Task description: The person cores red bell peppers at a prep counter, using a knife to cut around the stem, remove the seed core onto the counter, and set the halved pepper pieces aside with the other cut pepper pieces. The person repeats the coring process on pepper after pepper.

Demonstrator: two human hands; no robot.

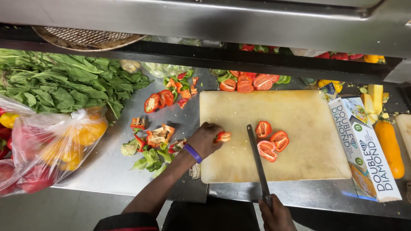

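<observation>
Left hand (pixel 204 139) holds one pepper piece (pixel 222 137); three halves (pixel 270 139) lie on the board (pixel 299 162).

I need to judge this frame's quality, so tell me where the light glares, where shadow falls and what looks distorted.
Head view: overhead light glares along the steel shelf edge at top; the gap beneath it is in deep shadow. The cutting board is evenly lit, and the left hand holding a red pepper piece is sharp. The knife in the right hand looks stretched; the plastic bag of peppers shows sheen.
</observation>
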